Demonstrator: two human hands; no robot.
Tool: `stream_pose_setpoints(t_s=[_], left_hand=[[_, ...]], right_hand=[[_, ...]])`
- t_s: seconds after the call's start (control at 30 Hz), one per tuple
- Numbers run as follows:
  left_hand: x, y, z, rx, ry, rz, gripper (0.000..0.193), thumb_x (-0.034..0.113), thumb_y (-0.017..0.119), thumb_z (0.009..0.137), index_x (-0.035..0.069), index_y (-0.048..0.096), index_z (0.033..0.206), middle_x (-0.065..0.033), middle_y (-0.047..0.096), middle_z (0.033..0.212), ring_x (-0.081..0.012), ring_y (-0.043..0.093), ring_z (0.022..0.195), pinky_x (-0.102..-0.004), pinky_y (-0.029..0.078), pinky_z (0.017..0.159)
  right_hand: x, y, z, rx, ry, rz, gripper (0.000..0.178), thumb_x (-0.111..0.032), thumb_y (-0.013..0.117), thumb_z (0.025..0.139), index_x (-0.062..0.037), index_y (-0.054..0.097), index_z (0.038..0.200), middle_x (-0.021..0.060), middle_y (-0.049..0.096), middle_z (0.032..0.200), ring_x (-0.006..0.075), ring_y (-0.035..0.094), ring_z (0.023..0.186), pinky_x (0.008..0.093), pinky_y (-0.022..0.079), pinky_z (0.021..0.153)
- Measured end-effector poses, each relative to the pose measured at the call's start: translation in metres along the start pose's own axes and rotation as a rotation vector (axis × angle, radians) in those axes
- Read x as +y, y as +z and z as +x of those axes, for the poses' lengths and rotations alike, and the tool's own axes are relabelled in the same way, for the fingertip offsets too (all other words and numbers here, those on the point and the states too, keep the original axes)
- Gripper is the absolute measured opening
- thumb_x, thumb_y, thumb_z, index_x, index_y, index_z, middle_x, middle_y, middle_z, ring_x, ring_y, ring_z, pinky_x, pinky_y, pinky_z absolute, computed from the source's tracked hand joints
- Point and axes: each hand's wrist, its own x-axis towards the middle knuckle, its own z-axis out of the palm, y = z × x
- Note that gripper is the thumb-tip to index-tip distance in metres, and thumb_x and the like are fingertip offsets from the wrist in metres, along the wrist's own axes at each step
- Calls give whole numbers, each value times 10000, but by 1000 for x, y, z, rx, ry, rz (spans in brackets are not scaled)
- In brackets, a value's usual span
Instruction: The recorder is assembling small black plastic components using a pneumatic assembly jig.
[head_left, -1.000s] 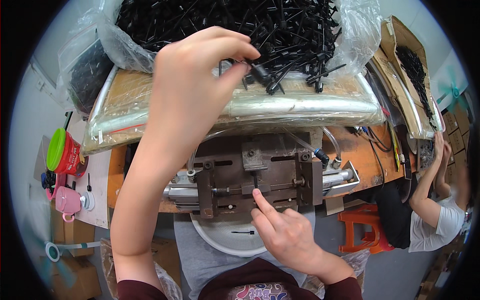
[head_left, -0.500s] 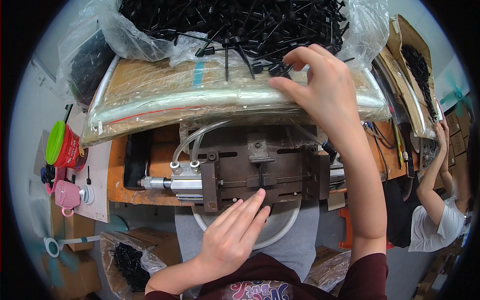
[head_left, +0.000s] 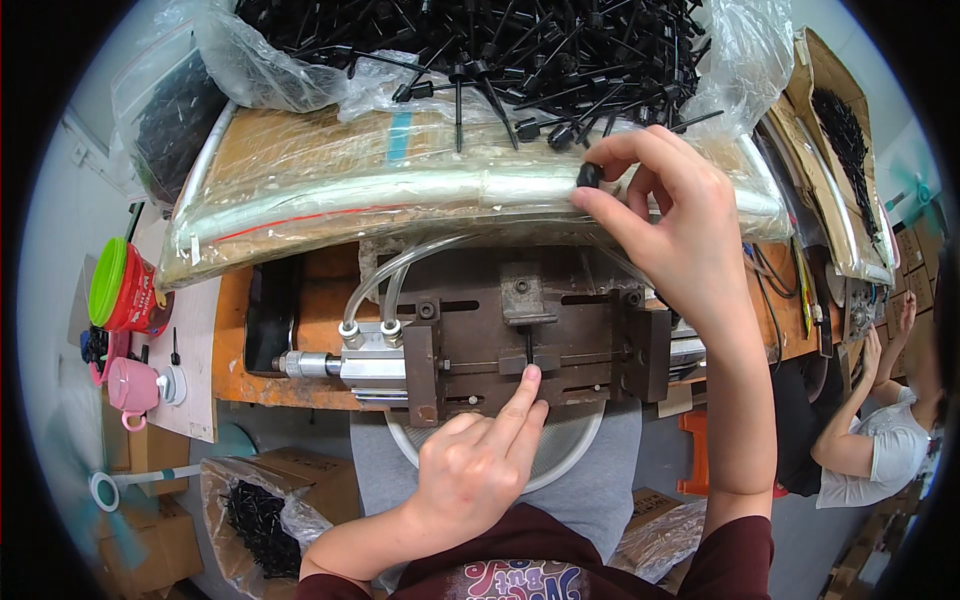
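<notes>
My right hand [head_left: 672, 205] pinches a small black plastic piece [head_left: 589, 176] by its thick rounded end, just in front of a heap of black stemmed pieces [head_left: 490, 60]. The rest of the pinched piece is hidden by my fingers. My left hand [head_left: 475, 450] points its index finger forward, the other fingers partly curled. That fingertip touches the near end of a thin black stem [head_left: 530, 345], which lies in the middle of a dark metal fixture [head_left: 465, 345]. A metal block [head_left: 521, 290] stands over the stem's far end.
A plastic-wrapped cardboard box edge [head_left: 330, 150] holds the heap above the fixture. Air cylinders [head_left: 373, 368] with clear hoses flank the fixture. Beneath it, a white basket [head_left: 570, 460] rests over my lap. A pink cup [head_left: 133, 385] and red tub [head_left: 135, 290] stand left; another person [head_left: 870, 440] works right.
My right hand has drawn back from the heap toward me, with a black piece now in its pinch. My left index finger has moved slightly forward and right, while the other fingers have curled.
</notes>
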Motion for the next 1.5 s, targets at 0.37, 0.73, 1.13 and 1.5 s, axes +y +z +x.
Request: stream_pose_setpoints(t_s=[0.37, 0.73, 1.13, 1.5], left_hand=[[-8, -66, 28, -61, 34, -212, 331, 158, 830, 747, 52, 717, 1040, -100, 746, 1027, -193, 693, 673, -278, 529, 593], [-145, -65, 192, 348, 287, 312, 240, -33, 700, 773, 70, 725, 989, -29, 634, 1042, -239, 591, 1069, -371, 498, 910], [-134, -67, 193, 299, 97, -107, 139, 124, 701, 885, 40, 760, 978, -23, 702, 946, -178, 695, 915, -309, 535, 801], [-54, -85, 83, -8, -503, -1415, 660, 74, 620, 927, -64, 331, 1504, -50, 555, 1101, -93, 538, 961, -223, 461, 837]], right_hand=[[-36, -8, -107, -55, -190, 120, 301, 44, 774, 741, 44, 677, 1026, 232, 607, 1264, 328, 664, 1004, 360, 566, 791], [-49, 31, -159, -267, -161, -142, 247, -7, 744, 737, -6, 675, 974, 187, 641, 1316, 167, 607, 634, 274, 510, 614], [-52, 25, -148, -337, -184, -216, 214, -86, 650, 775, -33, 638, 982, 210, 634, 1319, 97, 559, 534, 247, 453, 573], [-16, -11, -28, 100, -122, -37, 170, -51, 745, 807, -49, 683, 966, 80, 703, 973, 226, 652, 680, 317, 527, 600]])
